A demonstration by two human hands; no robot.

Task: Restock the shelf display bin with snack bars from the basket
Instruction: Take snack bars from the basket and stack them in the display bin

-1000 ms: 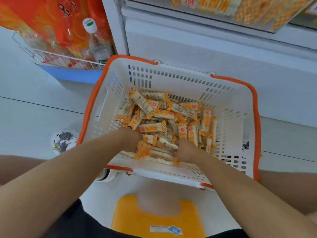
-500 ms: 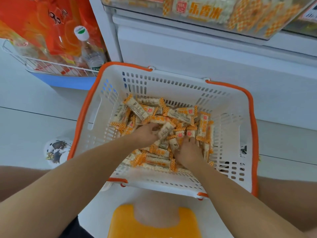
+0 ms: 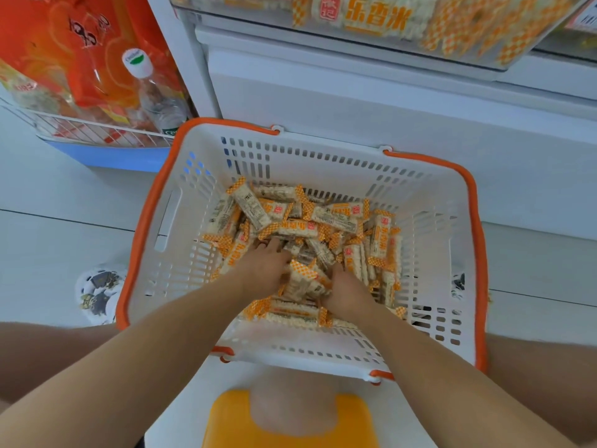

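Scooping at frame centre, I had my left hand (image 3: pixel 266 265) and right hand (image 3: pixel 347 291) pressed in from both sides around a clump of bars (image 3: pixel 305 279), fingers buried, so their curl I couldn't tell. The basket (image 3: pixel 155 221) remained well stocked; the bin (image 3: pixel 371 24), top of frame, awaited more.

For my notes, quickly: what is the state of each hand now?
Left hand: fingers in the snack bars, grip cannot be told.
Right hand: pressed against a bunch of bars, grip cannot be told.
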